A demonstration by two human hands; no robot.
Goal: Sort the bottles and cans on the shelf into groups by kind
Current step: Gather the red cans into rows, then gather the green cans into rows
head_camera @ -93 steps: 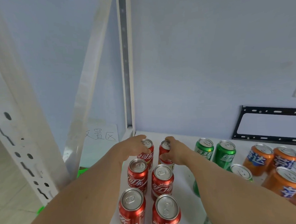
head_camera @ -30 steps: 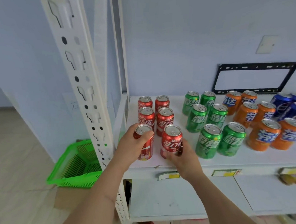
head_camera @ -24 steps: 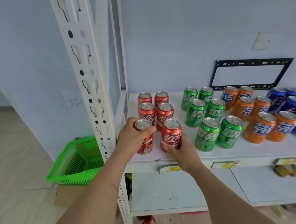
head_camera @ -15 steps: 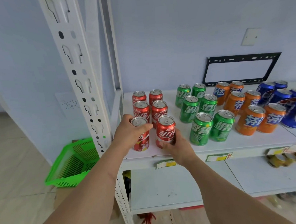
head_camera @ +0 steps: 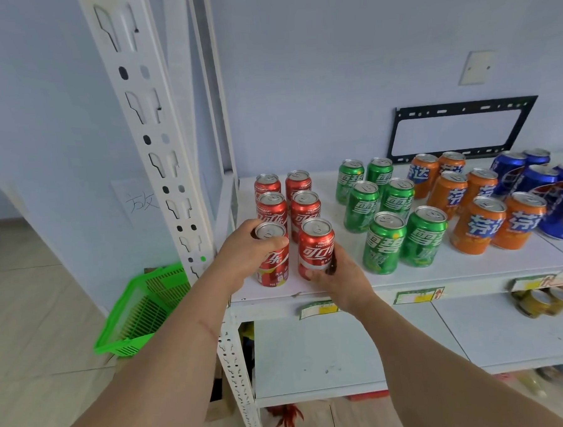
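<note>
Cans stand in two-wide columns on the white shelf: red cola cans at the left, then green cans, orange cans and blue cans at the right. My left hand wraps the front left red can from its left side. My right hand grips the front right red can low on its front. Both cans stand upright near the shelf's front edge.
A white perforated upright post rises just left of my left hand. A green plastic basket lies on the floor at the left. A black metal bracket leans on the wall behind the cans. Lower shelves hold small items at the right.
Three seconds ago my hands were on the rear red cans; since one second ago they hold the front pair, and only the camera has shifted slightly.
</note>
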